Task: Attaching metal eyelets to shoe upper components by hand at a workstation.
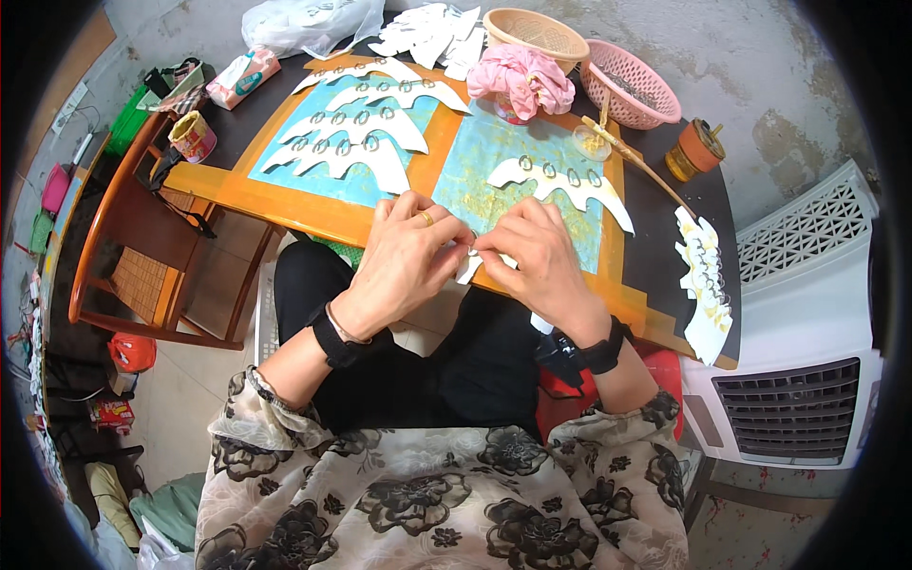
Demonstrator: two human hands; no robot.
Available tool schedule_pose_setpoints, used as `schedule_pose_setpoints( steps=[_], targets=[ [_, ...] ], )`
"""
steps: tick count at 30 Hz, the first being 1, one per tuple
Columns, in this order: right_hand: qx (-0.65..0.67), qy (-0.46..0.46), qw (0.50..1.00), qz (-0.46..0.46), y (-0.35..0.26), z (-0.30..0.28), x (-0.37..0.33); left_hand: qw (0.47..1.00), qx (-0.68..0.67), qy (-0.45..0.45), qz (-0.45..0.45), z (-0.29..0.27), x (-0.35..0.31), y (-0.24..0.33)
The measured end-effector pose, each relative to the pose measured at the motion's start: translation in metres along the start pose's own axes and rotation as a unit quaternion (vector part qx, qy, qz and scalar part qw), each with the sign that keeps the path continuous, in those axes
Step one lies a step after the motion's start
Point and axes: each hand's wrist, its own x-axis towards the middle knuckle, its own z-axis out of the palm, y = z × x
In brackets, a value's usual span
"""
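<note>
At the table's near edge, my left hand (408, 249) and my right hand (540, 266) meet, fingertips pinched together on a small white cut piece (468, 270). My fingers hide most of it. Just beyond my right hand lies a white scalloped piece (560, 180) with several metal rings along it. To the left, several similar white pieces (356, 163) with rings rest in overlapping rows on a blue sheet (271, 171). A pile of ringed white pieces (705, 285) lies at the table's right edge.
At the back are a pink basket (608, 106) holding small dark bits, a peach basket (541, 33), a pink cloth bundle (521, 81), white cut pieces (427, 33) and a plastic bag (309, 24). A stick (646, 166) leans across a small dish beside an orange-brown jar (695, 150). A wooden chair (142, 237) stands left.
</note>
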Motion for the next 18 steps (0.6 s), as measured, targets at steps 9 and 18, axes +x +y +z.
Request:
schedule_pose_setpoints(
  steps=[9,18],
  targets=[
    [-0.054,-0.013,0.998,-0.038,-0.0019,-0.0013,0.0004,1.0,0.005,-0.007,0.018,-0.0023,-0.0023,0.0021],
    [-0.123,-0.02,0.984,-0.127,-0.003,-0.0017,0.0028,0.996,0.045,-0.023,0.067,-0.0077,-0.0005,-0.0051]
  ],
)
